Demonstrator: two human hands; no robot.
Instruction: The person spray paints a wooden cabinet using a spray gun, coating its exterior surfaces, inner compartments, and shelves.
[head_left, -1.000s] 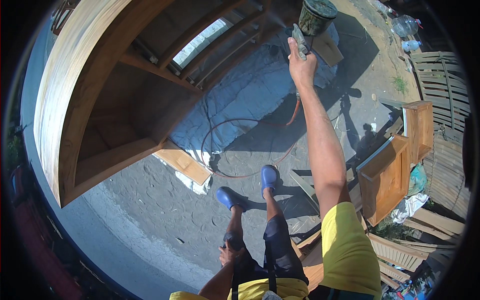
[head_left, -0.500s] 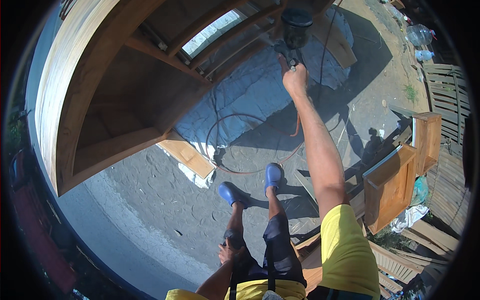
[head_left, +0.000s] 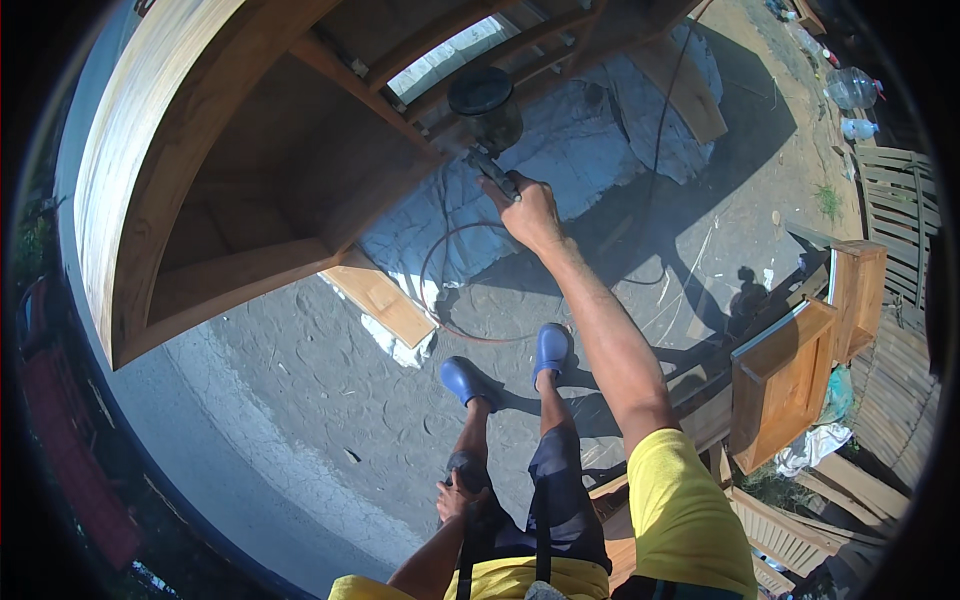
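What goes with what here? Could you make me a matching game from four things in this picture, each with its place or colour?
Things:
1. spray gun
2. left hand
3. clogs
4. hose

Places or colours:
a. blue, on the feet
b. resting on the thigh
c. looped on the ground
d. held up in the right hand, at the wooden cabinet

Pairs: 1-d, 2-b, 3-a, 4-c

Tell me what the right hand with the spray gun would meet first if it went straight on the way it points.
Probably the wooden cabinet: the right hand aims the spray gun at its frame, close ahead. Depth is unclear.
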